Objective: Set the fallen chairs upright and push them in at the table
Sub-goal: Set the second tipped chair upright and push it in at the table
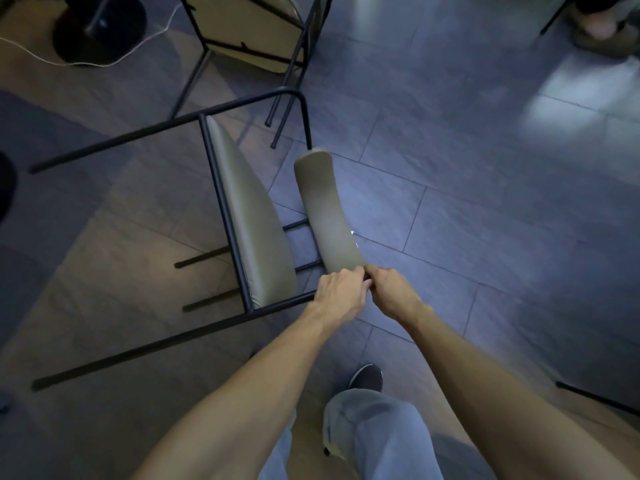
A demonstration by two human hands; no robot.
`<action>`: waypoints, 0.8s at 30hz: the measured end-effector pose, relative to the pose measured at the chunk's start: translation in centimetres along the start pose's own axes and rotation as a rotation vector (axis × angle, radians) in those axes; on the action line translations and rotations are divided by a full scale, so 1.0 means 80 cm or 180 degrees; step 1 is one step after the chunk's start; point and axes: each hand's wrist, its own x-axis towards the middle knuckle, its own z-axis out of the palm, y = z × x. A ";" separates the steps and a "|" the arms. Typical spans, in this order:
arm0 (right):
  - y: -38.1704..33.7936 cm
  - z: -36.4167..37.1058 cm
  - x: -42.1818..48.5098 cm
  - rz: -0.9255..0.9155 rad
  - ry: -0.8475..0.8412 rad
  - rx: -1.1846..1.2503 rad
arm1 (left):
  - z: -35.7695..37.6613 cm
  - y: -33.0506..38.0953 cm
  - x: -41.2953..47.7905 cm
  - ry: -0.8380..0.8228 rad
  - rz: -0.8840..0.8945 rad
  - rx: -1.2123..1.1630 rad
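1. Left hand [341, 289]: fingers curled over the near end of the backrest [327, 209], gripping it. Bare forearm reaches in from the lower edge.

2. Right hand [391, 291]: fingers curled on the same end of the backrest, just beside the left hand, knuckles almost touching. What lies under the fingers is hidden.

3. Fallen chair [221, 188]: lies on its side on the floor [485, 202], centre frame. Black metal tube frame; olive seat pad [252, 220] stands on edge, its top face towards the curved olive backrest. Long legs run out to the left; two short bars show below the seat.

4. Person's own leg: pale blue trouser leg [374, 427] and dark shoe [367, 375], planted near the hands.

5. Second chair [242, 26]: top centre, pale panel in a black frame, thin legs ending just beyond the fallen chair. Whether it is upright or tipped cannot be told.

6. Round black pedestal base [100, 26]: top left, with a white cable [104, 64] trailing past it.

7. Another person's foot [602, 29]: top right corner, blurred.

8. Black bar [595, 396]: right edge, low on the floor.
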 end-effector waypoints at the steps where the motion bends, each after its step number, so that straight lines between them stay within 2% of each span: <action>1: -0.001 -0.001 -0.002 0.0000 0.0039 0.0052 | -0.001 -0.002 0.000 0.0035 0.0013 0.0007; 7: -0.013 0.013 -0.008 0.0046 0.0101 0.0267 | -0.009 -0.018 -0.015 0.0386 0.0161 0.0178; 10: -0.009 0.027 -0.009 0.0186 0.0078 0.0417 | -0.017 -0.026 -0.022 0.0387 0.0224 0.0181; 15: -0.007 0.038 -0.012 -0.0010 0.0246 0.0682 | -0.026 -0.022 -0.021 0.0433 0.0170 0.0196; 18: -0.008 0.034 -0.015 -0.0054 0.0360 0.0946 | -0.021 -0.001 -0.013 0.0537 0.0261 0.0772; 22: -0.002 0.044 -0.018 -0.0055 0.0493 0.1287 | -0.011 0.020 0.002 0.0128 0.0392 0.1647; 24: 0.004 0.053 -0.011 0.0072 0.0521 0.1392 | -0.013 0.016 0.009 0.0337 0.0339 0.1773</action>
